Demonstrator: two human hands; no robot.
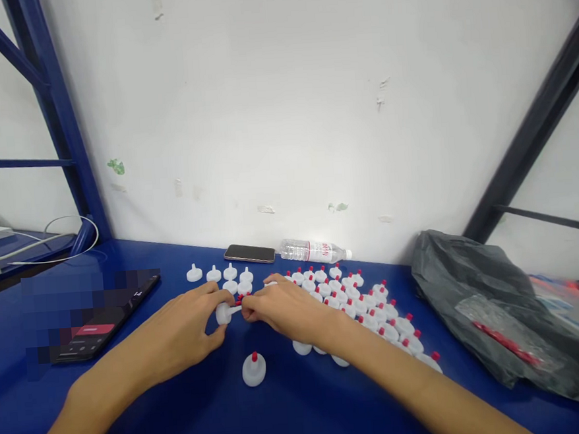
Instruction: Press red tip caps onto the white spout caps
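Tipped on its side, a white nozzle cap is pinched between the thumb and fingers of my left hand, its spout pointing right. My right hand has its fingers closed at the spout's tip; what they hold is too small to make out. Small red tips lie just behind the fingers. Several white caps without red tips stand behind my hands. One red-tipped cap stands upright in front, and many more red-tipped caps stand in rows at the right, partly hidden by my right forearm.
A phone and a clear plastic bottle lie by the wall. Another, lit phone is at the left. On the right, a dark plastic bag bears a clear bag of red pieces. The table is blue.
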